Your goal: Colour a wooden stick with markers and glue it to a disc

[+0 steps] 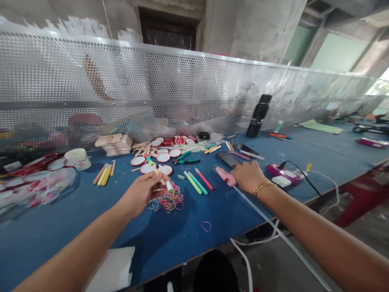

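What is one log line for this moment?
left hand: holds stick by rubber bands | right hand: on glue gun, grip unclear | surface: table

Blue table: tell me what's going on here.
A person works at the table with bare hands. The left hand pinches a few small sticks above a heap of rubber bands. The right hand lies on a pink glue gun; whether it grips is unclear. Markers and discs lie nearby.

A black bottle (258,115) stands by the perforated screen (182,81), well apart from the stacked wooden blocks (114,144).
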A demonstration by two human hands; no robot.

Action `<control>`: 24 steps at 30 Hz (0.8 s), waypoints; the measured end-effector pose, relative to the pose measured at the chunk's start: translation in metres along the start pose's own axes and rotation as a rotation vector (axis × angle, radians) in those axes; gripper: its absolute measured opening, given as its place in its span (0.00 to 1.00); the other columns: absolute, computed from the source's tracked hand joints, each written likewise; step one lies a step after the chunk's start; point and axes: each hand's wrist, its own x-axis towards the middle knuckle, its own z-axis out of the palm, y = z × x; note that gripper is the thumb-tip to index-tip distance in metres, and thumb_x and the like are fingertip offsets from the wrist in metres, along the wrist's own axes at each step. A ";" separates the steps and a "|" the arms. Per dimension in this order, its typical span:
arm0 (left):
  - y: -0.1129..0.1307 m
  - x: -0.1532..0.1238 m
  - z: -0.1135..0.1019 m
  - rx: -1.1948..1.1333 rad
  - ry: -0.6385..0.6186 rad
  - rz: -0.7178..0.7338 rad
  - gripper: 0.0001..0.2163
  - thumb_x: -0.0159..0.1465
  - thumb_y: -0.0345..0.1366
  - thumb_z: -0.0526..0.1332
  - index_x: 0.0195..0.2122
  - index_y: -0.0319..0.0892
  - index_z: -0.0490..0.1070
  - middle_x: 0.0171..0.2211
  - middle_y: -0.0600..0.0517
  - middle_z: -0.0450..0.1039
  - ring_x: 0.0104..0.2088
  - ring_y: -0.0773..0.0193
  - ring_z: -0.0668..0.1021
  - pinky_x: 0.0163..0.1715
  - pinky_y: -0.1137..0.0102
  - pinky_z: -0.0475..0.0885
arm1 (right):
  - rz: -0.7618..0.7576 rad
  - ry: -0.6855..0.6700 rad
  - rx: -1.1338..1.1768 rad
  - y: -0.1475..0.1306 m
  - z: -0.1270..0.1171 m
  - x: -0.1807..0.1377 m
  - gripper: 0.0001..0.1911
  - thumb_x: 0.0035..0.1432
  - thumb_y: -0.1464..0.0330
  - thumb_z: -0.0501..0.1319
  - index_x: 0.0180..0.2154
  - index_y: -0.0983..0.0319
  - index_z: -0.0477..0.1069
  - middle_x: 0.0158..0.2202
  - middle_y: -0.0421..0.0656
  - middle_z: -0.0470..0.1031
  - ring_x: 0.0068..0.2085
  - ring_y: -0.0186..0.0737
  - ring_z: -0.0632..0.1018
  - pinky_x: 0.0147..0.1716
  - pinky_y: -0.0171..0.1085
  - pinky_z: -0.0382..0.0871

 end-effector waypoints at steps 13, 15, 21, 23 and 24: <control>-0.001 0.000 -0.001 0.051 0.006 0.010 0.12 0.60 0.43 0.67 0.30 0.39 0.75 0.30 0.51 0.71 0.29 0.69 0.74 0.27 0.78 0.74 | -0.243 -0.035 1.350 0.003 0.013 0.015 0.08 0.56 0.63 0.56 0.30 0.61 0.68 0.29 0.42 0.73 0.29 0.37 0.70 0.29 0.36 0.63; -0.002 0.000 -0.002 0.058 -0.004 0.007 0.13 0.59 0.45 0.67 0.31 0.39 0.75 0.30 0.51 0.71 0.29 0.70 0.74 0.28 0.78 0.74 | -0.232 -0.117 1.553 -0.008 0.010 0.012 0.08 0.54 0.63 0.57 0.31 0.61 0.67 0.28 0.41 0.72 0.27 0.34 0.69 0.26 0.35 0.62; -0.002 -0.001 -0.001 0.075 -0.012 0.004 0.14 0.57 0.47 0.69 0.30 0.40 0.75 0.30 0.52 0.71 0.29 0.70 0.74 0.29 0.77 0.73 | -0.189 -0.125 1.709 -0.024 0.010 0.009 0.13 0.54 0.59 0.62 0.34 0.62 0.68 0.29 0.40 0.72 0.27 0.33 0.71 0.26 0.33 0.63; -0.001 -0.002 0.000 0.077 -0.017 0.006 0.15 0.57 0.48 0.69 0.30 0.40 0.75 0.29 0.53 0.71 0.29 0.69 0.74 0.29 0.76 0.73 | -0.180 -0.065 1.617 -0.021 0.014 0.012 0.14 0.56 0.57 0.61 0.34 0.63 0.69 0.30 0.42 0.73 0.28 0.34 0.72 0.27 0.34 0.65; -0.001 -0.002 0.000 0.081 -0.017 0.005 0.15 0.57 0.48 0.69 0.30 0.40 0.75 0.29 0.53 0.71 0.29 0.69 0.74 0.30 0.76 0.73 | -0.170 -0.022 1.549 -0.019 0.017 0.013 0.15 0.57 0.56 0.61 0.34 0.63 0.70 0.31 0.43 0.74 0.29 0.36 0.73 0.28 0.35 0.67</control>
